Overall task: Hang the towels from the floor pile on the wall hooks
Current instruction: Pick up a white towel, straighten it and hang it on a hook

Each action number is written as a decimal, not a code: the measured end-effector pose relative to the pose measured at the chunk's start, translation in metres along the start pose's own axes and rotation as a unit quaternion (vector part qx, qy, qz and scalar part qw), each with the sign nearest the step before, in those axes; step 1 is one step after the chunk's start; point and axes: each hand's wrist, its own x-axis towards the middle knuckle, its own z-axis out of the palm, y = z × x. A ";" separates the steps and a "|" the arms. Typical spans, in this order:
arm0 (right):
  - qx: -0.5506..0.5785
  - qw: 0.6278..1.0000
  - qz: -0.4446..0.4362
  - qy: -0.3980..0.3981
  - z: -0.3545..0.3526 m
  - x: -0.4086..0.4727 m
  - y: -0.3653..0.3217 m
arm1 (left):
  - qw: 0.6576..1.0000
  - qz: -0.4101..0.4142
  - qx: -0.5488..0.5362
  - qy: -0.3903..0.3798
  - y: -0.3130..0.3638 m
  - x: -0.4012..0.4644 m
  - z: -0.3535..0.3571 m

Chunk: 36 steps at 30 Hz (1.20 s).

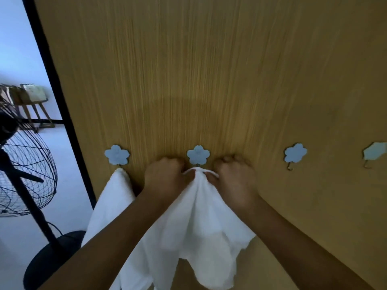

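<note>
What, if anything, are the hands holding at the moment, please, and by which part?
Both hands, left and right, pinch the white towel by its bunched top edge, just under the second flower hook.

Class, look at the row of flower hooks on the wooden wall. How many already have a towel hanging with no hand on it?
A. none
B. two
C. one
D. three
C: only the leftmost hook carries a hanging towel that no hand touches.

Bare forearms, bare hands (163, 176), unsleeved
</note>
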 end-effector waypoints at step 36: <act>0.567 0.747 0.294 -0.186 0.061 -0.075 -0.004 | 0.755 -0.217 -0.602 -0.141 -0.015 -0.066 0.061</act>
